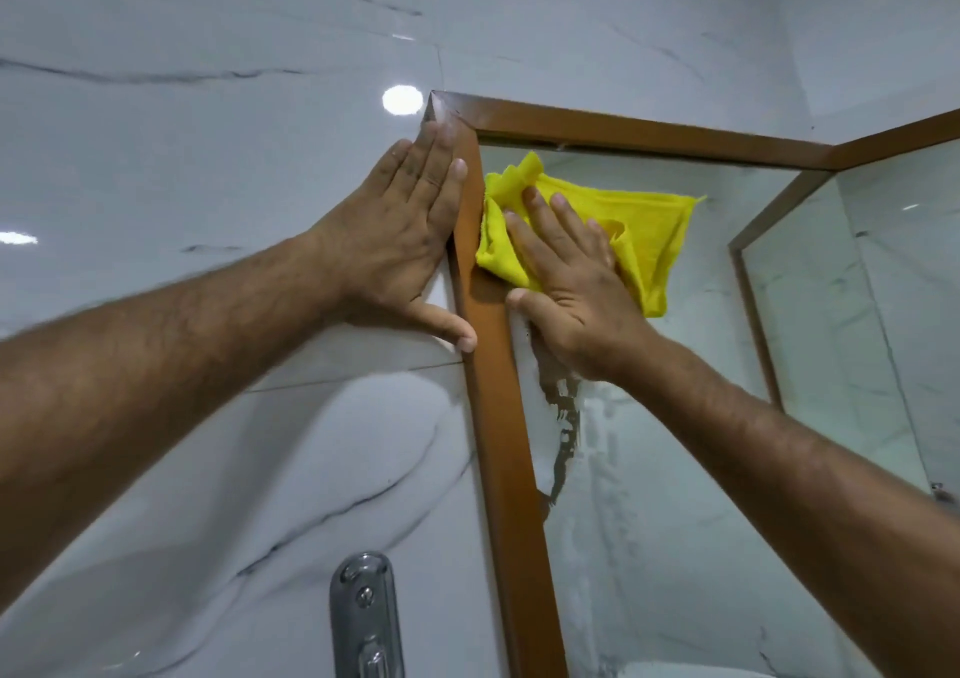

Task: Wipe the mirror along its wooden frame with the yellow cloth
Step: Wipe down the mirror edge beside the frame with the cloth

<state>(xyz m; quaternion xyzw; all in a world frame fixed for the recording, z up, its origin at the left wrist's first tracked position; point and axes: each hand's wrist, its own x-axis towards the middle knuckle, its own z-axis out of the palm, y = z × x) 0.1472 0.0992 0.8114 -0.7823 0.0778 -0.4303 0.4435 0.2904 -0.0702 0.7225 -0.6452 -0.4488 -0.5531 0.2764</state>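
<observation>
The mirror (675, 417) hangs on a marble-tiled wall inside a brown wooden frame (498, 417), whose top left corner is in view. A crumpled yellow cloth (644, 225) lies against the glass just inside that corner, touching the frame's left strip. My right hand (566, 272) presses flat on the cloth, fingers spread and pointing up-left. My left hand (410, 230) rests flat on the wall, fingers together, its fingertips and thumb touching the frame's outer edge. Below my right wrist the glass shows wet streaks and smears.
White marble wall tiles (208, 157) with grey veins fill the left and top. A chrome wall fitting (366, 620) sits at the bottom, left of the frame. A second framed mirror panel (883, 287) meets this one at an angle on the right.
</observation>
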